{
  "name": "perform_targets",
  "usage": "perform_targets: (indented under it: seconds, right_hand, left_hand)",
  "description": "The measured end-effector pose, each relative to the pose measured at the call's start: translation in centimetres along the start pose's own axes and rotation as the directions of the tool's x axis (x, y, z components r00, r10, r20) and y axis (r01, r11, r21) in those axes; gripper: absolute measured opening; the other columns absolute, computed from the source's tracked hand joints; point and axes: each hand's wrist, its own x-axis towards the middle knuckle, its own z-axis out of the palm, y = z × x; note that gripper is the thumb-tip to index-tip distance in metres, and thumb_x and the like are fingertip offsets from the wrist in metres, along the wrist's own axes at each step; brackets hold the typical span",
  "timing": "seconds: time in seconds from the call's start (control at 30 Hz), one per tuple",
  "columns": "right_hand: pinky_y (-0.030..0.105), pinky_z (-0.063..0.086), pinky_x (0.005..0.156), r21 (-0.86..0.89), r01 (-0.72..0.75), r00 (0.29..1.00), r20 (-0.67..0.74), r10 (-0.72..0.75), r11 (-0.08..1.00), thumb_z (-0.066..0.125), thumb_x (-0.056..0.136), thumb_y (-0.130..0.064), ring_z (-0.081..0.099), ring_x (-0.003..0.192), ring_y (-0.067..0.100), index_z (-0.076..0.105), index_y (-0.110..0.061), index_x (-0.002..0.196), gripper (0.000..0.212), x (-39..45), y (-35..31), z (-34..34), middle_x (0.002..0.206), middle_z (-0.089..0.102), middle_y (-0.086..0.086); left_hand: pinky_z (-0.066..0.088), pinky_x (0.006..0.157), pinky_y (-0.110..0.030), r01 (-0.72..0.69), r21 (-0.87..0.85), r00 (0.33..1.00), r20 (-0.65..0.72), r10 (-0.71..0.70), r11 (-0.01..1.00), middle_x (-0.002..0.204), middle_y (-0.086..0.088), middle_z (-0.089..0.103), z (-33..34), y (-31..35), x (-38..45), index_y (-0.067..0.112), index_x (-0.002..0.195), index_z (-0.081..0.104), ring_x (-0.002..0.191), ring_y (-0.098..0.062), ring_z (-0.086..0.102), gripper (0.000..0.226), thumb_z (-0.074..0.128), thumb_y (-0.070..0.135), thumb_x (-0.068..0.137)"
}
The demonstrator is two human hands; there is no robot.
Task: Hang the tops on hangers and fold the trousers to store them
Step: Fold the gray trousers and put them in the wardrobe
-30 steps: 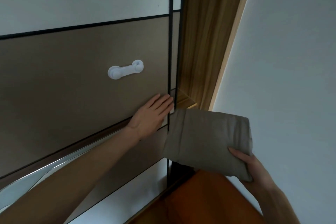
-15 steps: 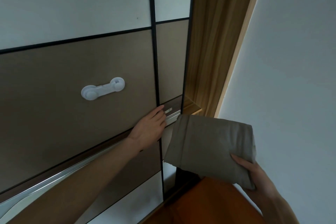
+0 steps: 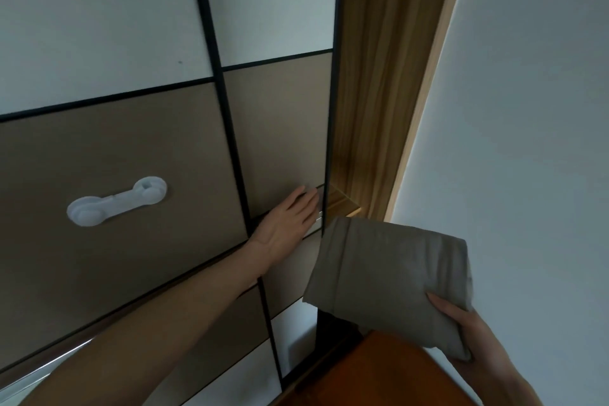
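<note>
**Folded trousers held at the wardrobe**

My left hand lies flat, fingers straight, against the brown panel of the sliding wardrobe door, near its black right edge. My right hand grips the folded grey trousers from below (thumb on top), just beside the door. A white plastic latch sits on the panel; no writing reads anywhere.

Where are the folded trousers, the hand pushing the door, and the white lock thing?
folded trousers [image 3: 389, 277], head view, middle of the folded cloth
left hand [image 3: 286, 224], head view, back of the hand
white lock [image 3: 117, 201], head view, its middle strap
</note>
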Motion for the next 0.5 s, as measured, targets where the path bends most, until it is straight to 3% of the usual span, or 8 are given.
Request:
perform_targets:
  seconds: [0.07, 0.2, 0.33, 0.5]
  right_hand:
    - [0.059, 0.05, 0.107, -0.025, 0.028, 0.999, -0.025, -0.029, 0.999, 0.083, 0.076, -0.021, 0.071, 0.112, 0.043, 0.056, -0.008, 0.142, 0.072, -0.1, -0.7, -0.5, 0.122, 0.075, 0.018]
    - [0.06, 0.045, 0.112, -0.001, 0.08, 0.996, -0.038, -0.08, 0.997, 0.08, 0.076, -0.015, 0.068, 0.118, 0.042, 0.055, -0.008, 0.144, 0.072, -0.7, -1.7, -1.1, 0.126, 0.073, 0.018]
    - [0.06, 0.043, 0.114, 0.021, 0.106, 0.994, -0.014, -0.106, 0.994, 0.077, 0.081, -0.012, 0.067, 0.12, 0.041, 0.056, -0.009, 0.143, 0.066, -0.8, -2.0, -1.7, 0.127, 0.073, 0.017]
    - [0.059, 0.044, 0.114, 0.022, 0.114, 0.993, -0.029, -0.113, 0.993, 0.08, 0.078, -0.016, 0.07, 0.118, 0.038, 0.06, -0.012, 0.14, 0.065, -0.7, -1.9, -1.9, 0.125, 0.075, 0.015]
  left_hand:
    - [-0.018, 0.121, -0.057, 0.0, 0.021, 0.999, 0.043, -0.001, 1.0, 0.172, -0.02, 0.002, -0.7, -0.7, 2.3, 0.007, 0.164, 0.008, 0.159, -0.039, -0.003, 0.065, 0.03, 0.034, 0.109]
    - [-0.014, 0.124, -0.059, -0.027, 0.064, 0.995, 0.1, 0.021, 0.998, 0.173, -0.019, -0.003, -1.3, -1.8, 5.9, 0.009, 0.164, 0.005, 0.159, -0.039, -0.011, 0.072, 0.031, 0.046, 0.109]
    - [-0.012, 0.124, -0.059, -0.027, 0.056, 0.987, 0.158, 0.018, 0.998, 0.173, -0.015, 0.008, -1.4, -2.5, 7.6, 0.007, 0.164, 0.013, 0.159, -0.037, -0.007, 0.075, 0.034, 0.051, 0.107]
    - [-0.01, 0.125, -0.058, -0.015, 0.009, 0.99, 0.141, 0.014, 1.0, 0.166, -0.017, 0.029, -2.3, -2.1, 7.9, 0.004, 0.159, 0.029, 0.157, -0.036, 0.016, 0.068, 0.04, 0.046, 0.108]
